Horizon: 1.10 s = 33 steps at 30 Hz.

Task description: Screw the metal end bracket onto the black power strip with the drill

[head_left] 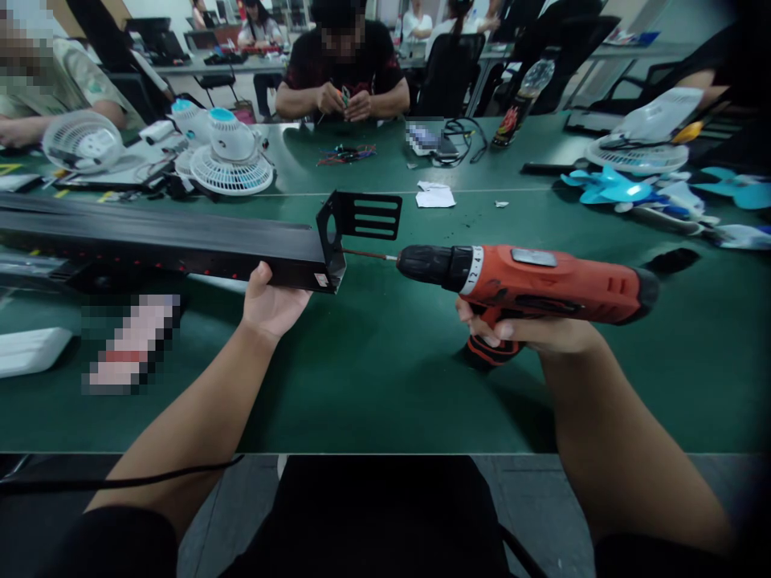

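Note:
My right hand point(518, 331) is wrapped round the grip of an orange and black cordless drill point(554, 281), which points left. Its long thin bit point(367, 254) reaches to the end of a long black metal channel point(181, 241); whether the tip sits in a screw is hidden. A black slotted bracket point(367, 215) stands upright on that end of the channel. My left hand point(274, 301) holds the channel from below near this end, thumb on the near side and fingers out of sight underneath.
White fan parts point(232, 152) stand at the back left, with blue fan blades point(620, 189) at the right. A bottle point(524, 100), a cable point(467, 140) and scraps of paper point(434, 194) lie or stand farther back on the green table point(391, 385). Across it, a person point(343, 72) handles small parts.

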Motion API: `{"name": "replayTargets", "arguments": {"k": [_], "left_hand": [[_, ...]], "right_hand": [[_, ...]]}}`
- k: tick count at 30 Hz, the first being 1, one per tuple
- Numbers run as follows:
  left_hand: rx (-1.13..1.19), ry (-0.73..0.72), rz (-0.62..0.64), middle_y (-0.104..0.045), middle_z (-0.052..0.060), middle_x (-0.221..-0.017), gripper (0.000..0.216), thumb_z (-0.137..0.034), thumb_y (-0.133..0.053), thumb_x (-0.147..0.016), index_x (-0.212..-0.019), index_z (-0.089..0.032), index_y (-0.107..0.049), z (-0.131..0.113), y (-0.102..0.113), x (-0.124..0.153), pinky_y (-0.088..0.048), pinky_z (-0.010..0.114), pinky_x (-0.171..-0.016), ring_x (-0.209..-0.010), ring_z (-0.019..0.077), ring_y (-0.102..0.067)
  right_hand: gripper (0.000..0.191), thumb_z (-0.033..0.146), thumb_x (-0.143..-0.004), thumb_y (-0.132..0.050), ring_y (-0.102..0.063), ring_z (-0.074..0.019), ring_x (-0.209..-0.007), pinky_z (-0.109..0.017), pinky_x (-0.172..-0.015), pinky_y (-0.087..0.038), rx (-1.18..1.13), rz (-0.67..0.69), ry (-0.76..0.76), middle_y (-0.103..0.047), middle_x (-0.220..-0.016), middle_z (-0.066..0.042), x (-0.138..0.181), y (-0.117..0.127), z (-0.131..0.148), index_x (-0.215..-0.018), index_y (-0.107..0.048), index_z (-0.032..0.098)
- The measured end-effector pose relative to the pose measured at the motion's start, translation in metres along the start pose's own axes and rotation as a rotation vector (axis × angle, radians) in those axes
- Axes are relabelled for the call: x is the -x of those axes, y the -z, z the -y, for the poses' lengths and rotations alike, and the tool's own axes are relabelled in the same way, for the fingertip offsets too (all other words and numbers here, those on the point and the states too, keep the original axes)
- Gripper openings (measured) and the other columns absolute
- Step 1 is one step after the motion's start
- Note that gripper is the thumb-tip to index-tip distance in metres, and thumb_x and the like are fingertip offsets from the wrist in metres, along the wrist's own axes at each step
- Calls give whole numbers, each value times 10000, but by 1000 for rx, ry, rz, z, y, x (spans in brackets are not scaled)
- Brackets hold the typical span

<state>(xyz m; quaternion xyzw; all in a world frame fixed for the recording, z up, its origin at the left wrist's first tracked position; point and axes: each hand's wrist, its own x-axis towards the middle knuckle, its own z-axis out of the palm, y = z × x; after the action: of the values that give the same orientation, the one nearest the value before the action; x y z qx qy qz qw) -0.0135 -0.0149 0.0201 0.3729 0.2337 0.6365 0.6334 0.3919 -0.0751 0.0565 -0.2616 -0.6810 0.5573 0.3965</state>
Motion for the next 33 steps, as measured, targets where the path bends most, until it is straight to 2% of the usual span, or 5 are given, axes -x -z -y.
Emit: {"name": "replayTargets", "arguments": {"k": [8,16,23,28,33], "left_hand": [[10,-9,-2,-849,78,-1388,616,-576,-995,-810,-1325,-289,-814,1,0,1,-670,429,-1136,-1547,388,-658],[1,24,6,-820,90,-1458,634,-585,-990,-811,-1334,-283,-796,-1,0,2,-656,448,-1156,-1595,395,-606],[-1,-2,1,-829,69,-1448,619,-584,-1003,-796,-1310,-293,-818,0,0,2,-667,408,-1123,-1561,372,-643],[-2,18,10,-821,85,-1463,634,-589,-993,-812,-1336,-288,-801,-1,-1,2,-671,438,-1117,-1565,393,-635],[-17,3,12,-823,84,-1461,633,-609,-1005,-788,-1306,-299,-815,-1,-3,2,-667,436,-1138,-1568,391,-635]], "right_hand": [[343,495,-913,-953,-587,-107,-567,-257,-495,-537,14,26,-40,-769,-975,-60,-1,2,2,-1116,-856,236],[369,499,-910,-949,-624,-119,-586,-265,-525,-553,27,34,-41,-783,-978,-54,0,3,1,-1170,-856,255],[372,491,-910,-960,-602,-108,-582,-252,-497,-545,-2,41,-29,-778,-998,-58,-1,2,1,-1163,-856,239],[384,501,-899,-967,-620,-123,-574,-272,-502,-555,18,18,-16,-792,-989,-61,0,3,-1,-1177,-865,257],[344,499,-908,-957,-594,-120,-570,-271,-493,-544,6,21,-31,-776,-971,-59,-2,0,3,-1123,-867,245]]}}
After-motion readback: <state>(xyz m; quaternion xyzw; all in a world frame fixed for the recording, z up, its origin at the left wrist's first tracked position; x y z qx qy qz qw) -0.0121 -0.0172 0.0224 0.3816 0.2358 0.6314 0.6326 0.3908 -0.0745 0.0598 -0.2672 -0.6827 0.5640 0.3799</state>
